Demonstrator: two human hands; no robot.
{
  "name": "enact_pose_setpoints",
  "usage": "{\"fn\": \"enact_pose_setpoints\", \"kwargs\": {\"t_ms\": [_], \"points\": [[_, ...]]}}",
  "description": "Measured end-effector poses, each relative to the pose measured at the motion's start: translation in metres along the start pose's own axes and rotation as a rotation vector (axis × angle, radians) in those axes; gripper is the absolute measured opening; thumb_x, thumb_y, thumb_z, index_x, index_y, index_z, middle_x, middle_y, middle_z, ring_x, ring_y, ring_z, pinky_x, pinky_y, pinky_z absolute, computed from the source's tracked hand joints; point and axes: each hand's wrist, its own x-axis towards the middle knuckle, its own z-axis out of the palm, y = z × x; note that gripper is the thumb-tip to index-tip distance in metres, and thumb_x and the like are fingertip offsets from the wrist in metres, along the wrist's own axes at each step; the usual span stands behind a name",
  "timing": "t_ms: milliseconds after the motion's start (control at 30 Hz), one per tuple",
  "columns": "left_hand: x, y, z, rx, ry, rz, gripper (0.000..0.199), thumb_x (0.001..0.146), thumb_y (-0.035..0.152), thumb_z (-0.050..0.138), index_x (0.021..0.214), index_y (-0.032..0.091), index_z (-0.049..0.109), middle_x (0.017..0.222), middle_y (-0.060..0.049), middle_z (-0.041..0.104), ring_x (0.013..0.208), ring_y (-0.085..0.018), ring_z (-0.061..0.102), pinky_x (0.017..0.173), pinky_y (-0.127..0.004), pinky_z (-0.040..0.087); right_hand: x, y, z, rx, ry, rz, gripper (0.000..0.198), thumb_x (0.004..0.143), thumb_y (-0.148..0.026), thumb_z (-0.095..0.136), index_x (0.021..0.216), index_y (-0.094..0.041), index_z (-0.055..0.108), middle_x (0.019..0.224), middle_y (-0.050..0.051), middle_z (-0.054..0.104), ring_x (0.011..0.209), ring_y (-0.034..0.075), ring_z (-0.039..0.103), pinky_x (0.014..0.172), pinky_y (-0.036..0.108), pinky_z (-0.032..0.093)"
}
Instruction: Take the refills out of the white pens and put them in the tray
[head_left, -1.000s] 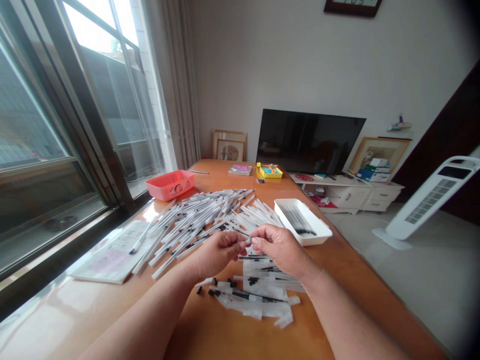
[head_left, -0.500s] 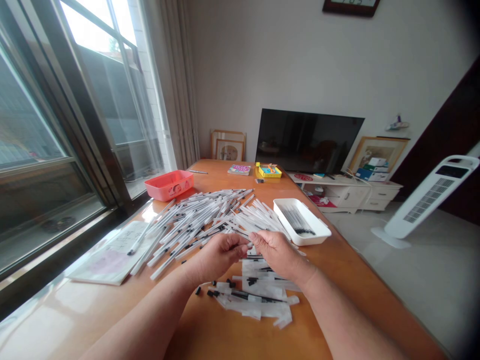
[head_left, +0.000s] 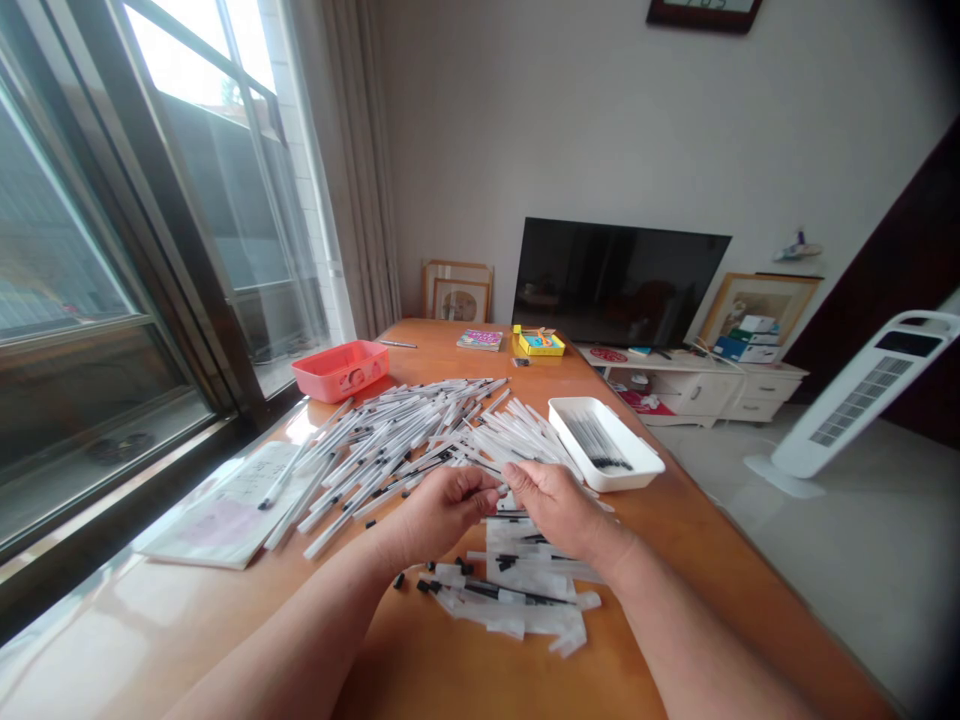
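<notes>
My left hand (head_left: 450, 507) and my right hand (head_left: 553, 500) meet fingertip to fingertip above the table's middle. Both are closed in a pinch, and whatever thin thing lies between them is too small and hidden to make out. Just beyond them spreads a heap of pens (head_left: 405, 435) with clear barrels and black ends. Below my wrists lie translucent strips (head_left: 525, 615) with black pen parts on them, and small black caps (head_left: 425, 586) beside these. Right of my right hand stands a white box (head_left: 637, 464) holding a row of slim pens or refills.
A red plastic basket (head_left: 341, 370) stands back left, above a paper booklet (head_left: 217, 520). Farther off on the wooden table (head_left: 435, 660) are a pink book (head_left: 480, 341) and a yellow box (head_left: 541, 343). A tower fan (head_left: 855, 400) stands on the floor at right.
</notes>
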Motion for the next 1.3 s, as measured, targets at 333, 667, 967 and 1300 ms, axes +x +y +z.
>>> {"fn": "enact_pose_setpoints", "kwargs": {"t_ms": [333, 667, 967, 1300], "points": [[0.0, -0.001, 0.0, 0.032, 0.019, 0.016, 0.037, 0.092, 0.048, 0.056, 0.098, 0.013, 0.071, 0.08, -0.004, 0.064, 0.074, -0.015, 0.055, 0.07, -0.025, 0.045, -0.001, 0.002, -0.002, -0.039, -0.004, -0.012, 0.036, 0.098, -0.046, 0.049, 0.07, -0.023, 0.05, 0.062, -0.002, 0.05, 0.06, 0.015, 0.042, 0.054, 0.028, 0.033], [0.0, 0.005, -0.001, 0.068, 0.027, -0.005, 0.04, 0.093, 0.049, 0.054, 0.102, 0.014, 0.071, 0.087, -0.006, 0.069, 0.08, -0.018, 0.061, 0.073, -0.027, 0.047, -0.001, 0.0, 0.0, -0.057, -0.011, -0.03, 0.037, 0.098, -0.043, 0.047, 0.067, -0.023, 0.046, 0.06, -0.002, 0.046, 0.059, 0.014, 0.04, 0.054, 0.029, 0.031], [-0.001, 0.004, -0.001, 0.142, 0.056, 0.009, 0.031, 0.091, 0.045, 0.057, 0.085, 0.015, 0.066, 0.076, -0.003, 0.064, 0.07, -0.014, 0.054, 0.064, -0.024, 0.042, 0.001, 0.002, 0.0, -0.045, 0.024, 0.024, 0.042, 0.099, -0.048, 0.043, 0.066, -0.023, 0.045, 0.059, -0.002, 0.042, 0.06, 0.015, 0.04, 0.058, 0.03, 0.035], [-0.003, 0.008, -0.002, 0.199, 0.035, 0.013, 0.038, 0.097, 0.047, 0.045, 0.088, 0.017, 0.066, 0.081, -0.004, 0.067, 0.072, -0.015, 0.057, 0.067, -0.025, 0.043, 0.002, 0.005, 0.0, -0.045, 0.078, 0.05, 0.042, 0.099, -0.049, 0.042, 0.068, -0.021, 0.047, 0.06, -0.004, 0.04, 0.061, 0.014, 0.039, 0.06, 0.028, 0.034]]}}
